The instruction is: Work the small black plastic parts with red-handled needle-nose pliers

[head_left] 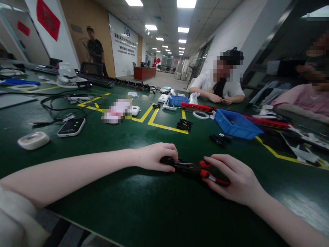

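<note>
Your left grip (156,156) clamps a small black object (166,160); your right grip (238,176) clamps red-and-black-handled pliers (205,164) pointing left.

Lit ceiling panels (183,30); white lettered wall (123,63); red-brown desk (144,73); grey floor (168,79).

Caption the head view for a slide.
Left hand grips a small black part; right hand holds red-handled pliers at a green table.

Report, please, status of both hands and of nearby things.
Left hand grips black part. Right hand holds red-handled pliers, jaws near the part. Larger blue tray beyond, apart from both hands.
</note>
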`<action>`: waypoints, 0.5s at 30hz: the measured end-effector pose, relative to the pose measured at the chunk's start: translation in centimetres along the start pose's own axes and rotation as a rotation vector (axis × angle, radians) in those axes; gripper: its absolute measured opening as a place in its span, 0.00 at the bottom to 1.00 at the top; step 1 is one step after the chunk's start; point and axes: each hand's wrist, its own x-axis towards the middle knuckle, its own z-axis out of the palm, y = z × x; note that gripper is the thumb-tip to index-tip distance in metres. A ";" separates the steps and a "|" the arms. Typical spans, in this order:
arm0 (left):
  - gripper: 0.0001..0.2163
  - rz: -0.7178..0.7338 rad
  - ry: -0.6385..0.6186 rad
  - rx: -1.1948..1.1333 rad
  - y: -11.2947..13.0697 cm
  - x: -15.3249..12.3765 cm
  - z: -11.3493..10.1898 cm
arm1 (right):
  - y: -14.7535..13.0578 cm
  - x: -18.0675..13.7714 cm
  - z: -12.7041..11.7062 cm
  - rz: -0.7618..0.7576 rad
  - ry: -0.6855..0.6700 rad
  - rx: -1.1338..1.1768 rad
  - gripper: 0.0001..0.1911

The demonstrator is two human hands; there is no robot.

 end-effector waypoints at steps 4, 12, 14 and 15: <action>0.08 0.002 -0.001 0.002 0.0 0.1 0.0 | 0.0 0.0 0.1 -0.008 0.001 0.021 0.22; 0.07 0.017 0.011 -0.003 -0.4 0.0 0.2 | 0.0 0.0 0.1 -0.027 -0.021 0.031 0.20; 0.07 0.016 0.013 -0.005 -0.4 0.0 0.2 | -0.1 0.0 0.1 -0.009 -0.025 0.050 0.20; 0.07 0.018 0.015 -0.010 -0.5 0.0 0.2 | -0.1 0.0 0.1 0.004 -0.026 0.063 0.19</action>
